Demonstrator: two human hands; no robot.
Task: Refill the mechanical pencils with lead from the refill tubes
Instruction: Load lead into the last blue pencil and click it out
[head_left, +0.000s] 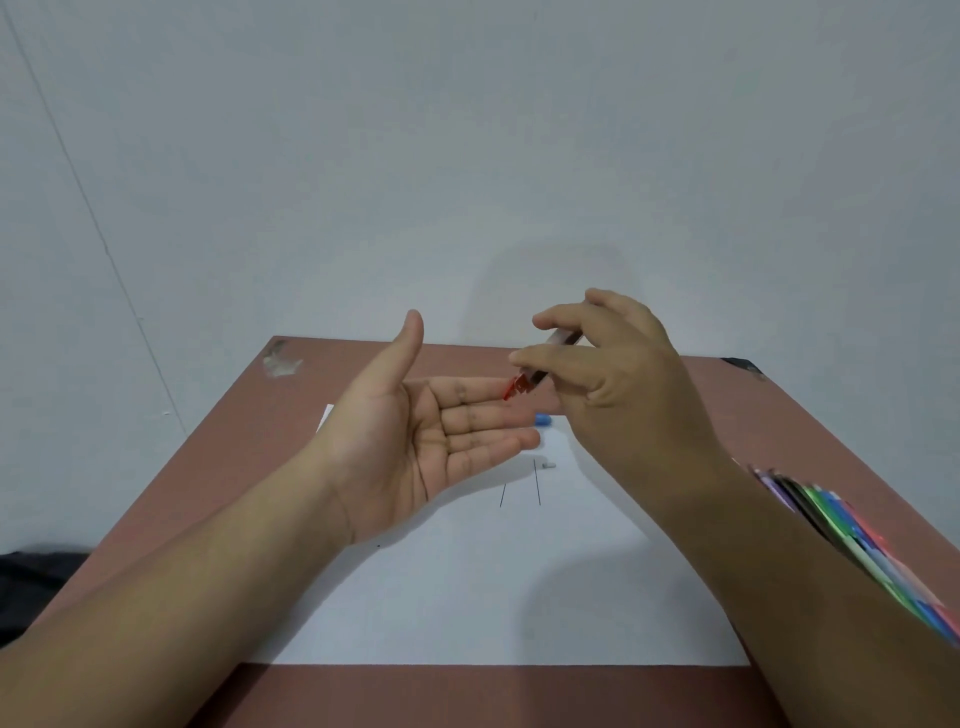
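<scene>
My right hand (618, 374) grips a clear lead refill tube (540, 371) with a red end, tilted so the red end points down at my left fingers. My left hand (415, 441) is held flat, palm up and fingers apart, just under the tube's red tip, holding nothing. Two thin loose leads (537, 480) lie on the white paper sheet (493, 597) below the hands. A small blue cap (543, 419) and a tiny white piece (548, 464) rest on the paper beside them. Several coloured mechanical pencils (841, 535) lie at the right, partly hidden by my right forearm.
The paper lies on a reddish-brown table (249, 467) pushed against a pale wall. A scuffed patch (280, 358) marks the table's far left corner. A dark object (745, 364) sits at the far right corner, and dark cloth (36, 582) shows at the lower left.
</scene>
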